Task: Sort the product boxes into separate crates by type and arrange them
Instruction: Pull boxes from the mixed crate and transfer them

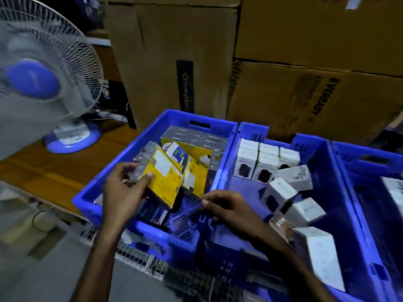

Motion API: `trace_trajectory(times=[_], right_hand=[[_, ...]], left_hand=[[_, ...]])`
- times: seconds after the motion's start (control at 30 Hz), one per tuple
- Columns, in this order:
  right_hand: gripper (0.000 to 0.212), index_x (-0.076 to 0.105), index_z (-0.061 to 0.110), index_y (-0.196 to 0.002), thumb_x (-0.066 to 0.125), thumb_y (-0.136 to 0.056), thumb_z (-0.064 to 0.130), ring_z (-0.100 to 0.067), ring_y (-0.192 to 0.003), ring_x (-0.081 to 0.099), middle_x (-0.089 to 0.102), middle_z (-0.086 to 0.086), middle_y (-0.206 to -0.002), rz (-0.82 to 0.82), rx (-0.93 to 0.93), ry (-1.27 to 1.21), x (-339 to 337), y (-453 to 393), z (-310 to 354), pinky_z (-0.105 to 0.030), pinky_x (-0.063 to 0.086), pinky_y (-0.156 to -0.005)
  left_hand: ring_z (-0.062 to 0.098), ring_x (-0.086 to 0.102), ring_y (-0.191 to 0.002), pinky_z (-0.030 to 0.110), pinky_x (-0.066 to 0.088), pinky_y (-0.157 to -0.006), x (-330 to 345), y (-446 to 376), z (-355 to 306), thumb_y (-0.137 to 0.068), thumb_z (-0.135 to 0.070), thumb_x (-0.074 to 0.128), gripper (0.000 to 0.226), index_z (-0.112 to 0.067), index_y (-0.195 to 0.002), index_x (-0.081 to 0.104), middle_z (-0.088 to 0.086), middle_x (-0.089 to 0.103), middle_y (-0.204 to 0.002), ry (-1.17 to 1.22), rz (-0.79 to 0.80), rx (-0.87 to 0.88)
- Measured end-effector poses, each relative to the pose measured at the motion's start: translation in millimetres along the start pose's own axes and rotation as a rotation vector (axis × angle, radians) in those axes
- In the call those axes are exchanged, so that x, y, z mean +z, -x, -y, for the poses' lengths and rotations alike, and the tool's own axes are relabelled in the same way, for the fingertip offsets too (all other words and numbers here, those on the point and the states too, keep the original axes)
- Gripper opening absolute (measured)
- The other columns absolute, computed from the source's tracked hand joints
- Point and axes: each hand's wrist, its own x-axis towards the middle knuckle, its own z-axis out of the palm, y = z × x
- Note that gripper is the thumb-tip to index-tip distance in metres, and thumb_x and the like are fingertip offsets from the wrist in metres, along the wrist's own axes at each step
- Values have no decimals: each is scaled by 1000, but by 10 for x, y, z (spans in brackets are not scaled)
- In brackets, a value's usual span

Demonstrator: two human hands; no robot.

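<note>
My left hand (122, 192) grips a yellow product box (162, 179), tilted above the left blue crate (87, 199). More yellow and grey boxes (194, 149) stand packed at that crate's far end. My right hand (226, 205) hovers over the crate's near right part with its fingertips pinched together; whether they hold anything is too blurred to tell. The middle blue crate (331, 171) holds several white boxes (261, 162), some upright in rows at the back, others lying loose toward the front.
A third blue crate (370, 162) sits at the far right with a white box in it. Large cardboard cartons (174, 62) stand behind the crates. A white and blue table fan (43, 83) stands on the wooden table at the left.
</note>
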Motion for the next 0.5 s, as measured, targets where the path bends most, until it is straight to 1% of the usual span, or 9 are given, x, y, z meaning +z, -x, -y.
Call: trace_trajectory(times=[0.07, 0.1, 0.17, 0.23, 0.3, 0.37, 0.43, 0.47, 0.5], right_hand=[[9, 74, 16, -94, 67, -99, 19, -7, -62, 59, 75, -13, -82, -37, -32, 56, 19, -70, -29, -23, 49, -57], [10, 74, 13, -95, 67, -99, 20, -8, -61, 58, 75, -20, -86, -69, -33, 80, 16, -111, -27, -24, 48, -57], [12, 74, 8, -98, 67, -99, 18, -11, -61, 59, 72, -26, -87, -131, -47, 113, -7, -192, -3, -24, 48, -57], [11, 73, 6, -98, 67, -99, 15, -14, -65, 62, 71, -27, -88, -162, -55, 94, -15, -288, 26, -27, 50, -62], [11, 73, 6, -97, 67, -99, 14, -14, -70, 63, 72, -26, -89, -177, -67, 93, -25, -388, 49, -34, 52, -68], [10, 73, 6, -97, 66, -99, 13, -10, -68, 64, 72, -23, -85, -209, -84, 154, -16, -500, 69, -34, 54, -68], [10, 73, 4, -97, 66, -98, 11, -3, -62, 63, 71, -15, -76, -247, -101, 203, 0, -599, 108, -22, 52, -63], [10, 73, 3, -97, 66, -98, 10, 1, -60, 63, 69, -9, -73, -248, -115, 224, -5, -628, 142, -17, 49, -60], [10, 73, 4, -97, 66, -99, 11, 3, -61, 62, 68, -6, -72, -238, -133, 253, -2, -675, 172, -14, 46, -60]], left_hand=[[18, 69, -79, 44, 55, -73, -61, 0, 79, -82, -52, 77, 32, -22, -88, 72, -3, 72, -80, -143, 96, 6], [16, 70, -76, 42, 54, -71, -78, 1, 102, -84, -59, 72, 38, -21, -81, 72, -5, 72, -74, -194, 126, 13], [13, 70, -68, 40, 54, -68, -97, -38, 129, -88, -66, 64, 48, -21, -74, 71, -7, 71, -68, -259, 121, 45], [10, 69, -63, 40, 56, -67, -113, -128, 143, -93, -60, 65, 43, -21, -74, 71, -8, 71, -67, -262, 105, 66], [4, 66, -59, 33, 54, -62, -131, -231, 163, -96, -45, 69, 33, -21, -73, 69, -9, 70, -66, -251, 114, 87], [-1, 66, -62, 25, 48, -59, -177, -337, 217, -95, -33, 71, 26, -22, -73, 69, -14, 70, -67, -262, 120, 119], [-1, 66, -64, 29, 48, -60, -267, -454, 294, -94, -28, 71, 20, -23, -75, 70, -15, 71, -69, -296, 114, 131], [0, 67, -66, 30, 49, -62, -313, -504, 327, -94, -26, 71, 18, -23, -76, 70, -13, 71, -70, -311, 104, 135], [3, 68, -69, 30, 48, -63, -367, -554, 362, -94, -22, 71, 17, -23, -78, 71, -11, 72, -71, -317, 90, 142]])
